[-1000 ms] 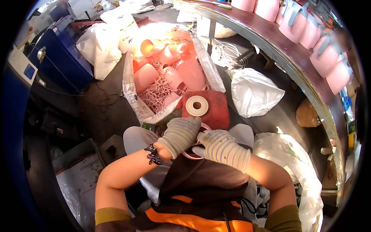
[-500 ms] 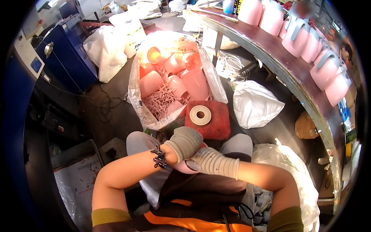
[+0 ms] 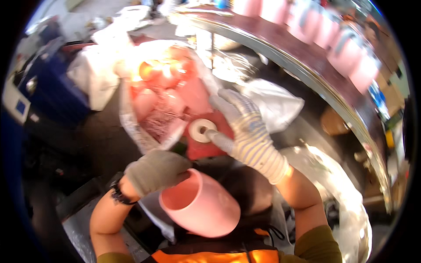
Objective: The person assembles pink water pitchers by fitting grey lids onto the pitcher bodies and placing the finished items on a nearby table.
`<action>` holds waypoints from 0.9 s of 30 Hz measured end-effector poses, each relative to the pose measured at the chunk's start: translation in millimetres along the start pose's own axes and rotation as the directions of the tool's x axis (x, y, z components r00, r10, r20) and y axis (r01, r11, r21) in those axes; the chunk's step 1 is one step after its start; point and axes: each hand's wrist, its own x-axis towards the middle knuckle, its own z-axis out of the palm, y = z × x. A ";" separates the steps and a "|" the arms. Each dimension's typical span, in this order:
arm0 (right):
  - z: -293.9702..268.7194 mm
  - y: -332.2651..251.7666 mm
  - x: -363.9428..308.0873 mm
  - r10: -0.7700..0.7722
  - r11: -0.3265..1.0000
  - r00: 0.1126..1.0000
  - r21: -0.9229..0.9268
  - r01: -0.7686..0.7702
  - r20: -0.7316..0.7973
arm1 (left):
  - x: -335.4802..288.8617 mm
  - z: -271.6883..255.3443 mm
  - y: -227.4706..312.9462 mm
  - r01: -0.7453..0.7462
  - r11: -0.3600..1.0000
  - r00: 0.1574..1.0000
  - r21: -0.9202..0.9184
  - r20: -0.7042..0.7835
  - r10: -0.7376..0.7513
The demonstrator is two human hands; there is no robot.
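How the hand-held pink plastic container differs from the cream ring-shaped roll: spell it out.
The pink plastic container is tall and deep; the cream ring-shaped roll is flatter and smaller. The gloved left hand holds the tilted container at its rim; the roll lies on a red block. Both have round openings.

A bench curved across the upper right.
A blue cabinet stood upper left, near a white sack; a translucent bag lay lower right.

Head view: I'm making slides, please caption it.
Gloved left hand grips a pink container by its rim; the open right hand is near a pale roll on a red block.
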 end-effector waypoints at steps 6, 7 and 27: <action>-100.0 91.4 -209.2 0.792 0.388 0.432 0.191 -0.902 0.431 | 37.3 82.0 13.0 -0.072 0.699 0.997 -0.712 -0.030 0.072; -124.2 103.5 -259.7 0.815 0.256 0.319 0.194 -0.947 0.484 | 44.2 95.0 10.7 -0.030 0.572 1.000 -0.820 -0.029 0.012; -50.3 149.0 -548.2 0.912 0.026 -0.342 -0.867 -0.497 0.224 | 113.0 120.9 57.1 0.249 0.188 0.958 -0.950 0.270 0.093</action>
